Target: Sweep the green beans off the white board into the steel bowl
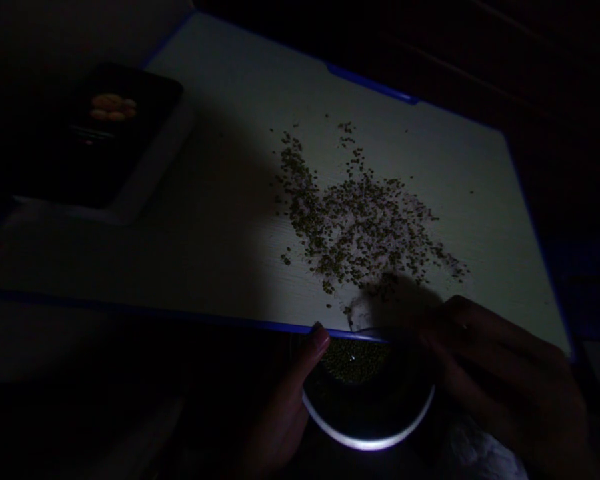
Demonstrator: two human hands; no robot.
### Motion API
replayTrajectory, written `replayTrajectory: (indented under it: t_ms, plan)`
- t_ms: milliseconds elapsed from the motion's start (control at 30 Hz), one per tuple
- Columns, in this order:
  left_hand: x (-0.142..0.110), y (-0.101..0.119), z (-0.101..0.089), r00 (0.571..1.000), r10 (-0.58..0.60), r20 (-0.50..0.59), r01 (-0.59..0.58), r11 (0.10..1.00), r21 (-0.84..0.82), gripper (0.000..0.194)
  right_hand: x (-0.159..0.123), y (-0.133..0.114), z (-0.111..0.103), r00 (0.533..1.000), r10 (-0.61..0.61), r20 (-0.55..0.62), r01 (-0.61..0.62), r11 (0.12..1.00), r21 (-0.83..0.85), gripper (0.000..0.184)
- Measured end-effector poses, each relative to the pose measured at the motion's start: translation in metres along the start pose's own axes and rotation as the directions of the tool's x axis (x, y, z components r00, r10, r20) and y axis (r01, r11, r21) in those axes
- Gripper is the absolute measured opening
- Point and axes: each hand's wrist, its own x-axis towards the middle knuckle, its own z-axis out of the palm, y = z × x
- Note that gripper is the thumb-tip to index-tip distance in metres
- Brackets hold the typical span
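Observation:
Many small greenish-brown grains [365,223], with pale dust or chaff among them, lie scattered over a whitish board [220,267] with a blue rim. A round bowl [370,441] with a bright rim sits right under the board's near edge, and similar grains [353,360] show inside it. My left hand [285,407] grips the bowl's left side, thumb up by the board's edge. My right hand [500,373] is over the board's near right part, fingers pinched together. Darkness hides what they hold, if anything; a faint pale shape lies just left of the fingertips.
A dark-topped box [130,140] with a picture of round, food-like items stands on the board's left side. A blue clip-like strip [373,83] runs along the far edge. Pale crumpled material [480,450] shows below my right hand. The surroundings are very dark.

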Motion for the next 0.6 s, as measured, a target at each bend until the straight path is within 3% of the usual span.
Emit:
replayTrajectory:
  t_ms: [133, 267, 400, 600]
  plan:
    - [0.0, 0.001, 0.0, 1.0, -0.001, 0.004, 0.001, 1.0, 0.009, 0.112, 0.007, 0.006, 0.002, 0.999, 0.045, -0.013, -0.045, 0.999, -0.008, 0.015]
    - [0.0, 0.001, 0.001, 1.0, 0.008, -0.023, -0.008, 1.0, 0.014, 0.126, 0.009, 0.007, 0.001, 0.994, 0.095, -0.047, -0.099, 0.992, -0.083, 0.013]
    - [0.0, 0.0, 0.0, 0.999, -0.001, -0.051, 0.002, 1.0, 0.019, 0.128, 0.007, 0.0, 0.003, 0.998, 0.058, -0.034, -0.058, 0.998, 0.003, 0.018]
    - [0.001, -0.003, -0.003, 0.999, 0.031, 0.007, -0.031, 0.999, -0.009, 0.116, 0.008, -0.006, 0.007, 0.999, 0.028, 0.019, -0.028, 0.999, 0.029, 0.02]
